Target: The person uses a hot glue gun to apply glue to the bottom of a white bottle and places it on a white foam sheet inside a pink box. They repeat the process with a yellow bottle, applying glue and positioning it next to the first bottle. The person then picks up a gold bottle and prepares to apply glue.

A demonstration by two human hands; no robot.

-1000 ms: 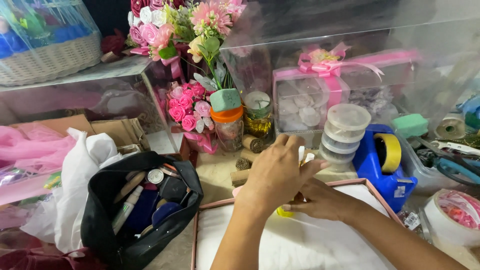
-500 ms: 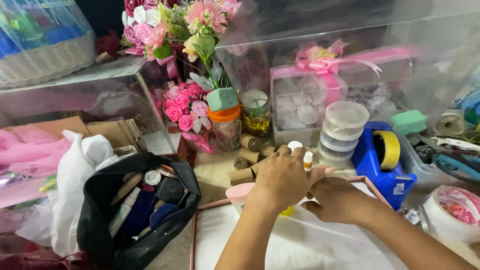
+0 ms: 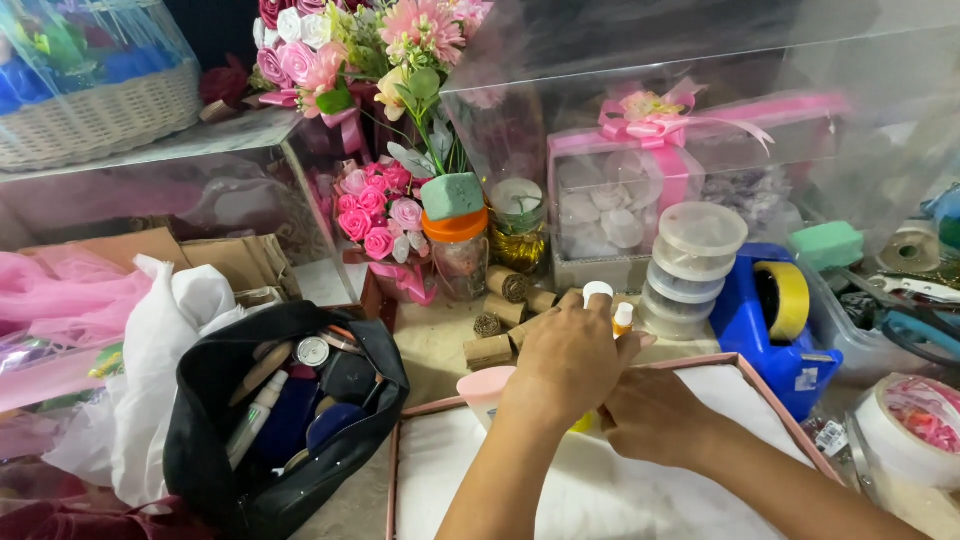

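Wicker basket (image 3: 95, 110), far left, upper shelf: pale weave, wrapped in clear film, blue items inside.

Pink tulle (image 3: 60, 295), left edge, below the shelf, lying beside a white plastic bag (image 3: 165, 340).

Black pouch (image 3: 285, 410), open, low left of centre: holds pens, tubes and small round caps (contents crowded, not all tellable).

Flower bouquet (image 3: 365, 50), top centre-left: pink and white blooms with green leaves. A smaller cluster of pink roses (image 3: 375, 210) sits below it.

Jar with orange lid (image 3: 458, 255), centre, a green foam block (image 3: 452, 195) resting on top. Just beside it a small glass jar (image 3: 518, 225) with gold contents.

Cork-like rolls (image 3: 505, 315), several, lying on the table in front of the jars.

Pink-edged tray (image 3: 395, 470), lower centre, lined with white cloth; a pink cup-like piece (image 3: 485, 390) rests at its far edge.

Left hand (image 3: 570, 365), over the tray's far edge: fingers curled around small bottles (image 3: 610, 310) with white caps, which poke up past the knuckles. A bit of yellow shows under the palm.

Right hand (image 3: 655, 415), touching the left hand from the right side, fingers tucked under it (whether it grips anything cannot be told).

Stack of clear round tubs (image 3: 695, 265), just right of the hands.

Gift box with pink ribbon (image 3: 650, 165), behind the tubs.

Blue tape dispenser (image 3: 775, 320) with a yellow roll, right.

Tape roll (image 3: 905, 430), white, lower right corner.
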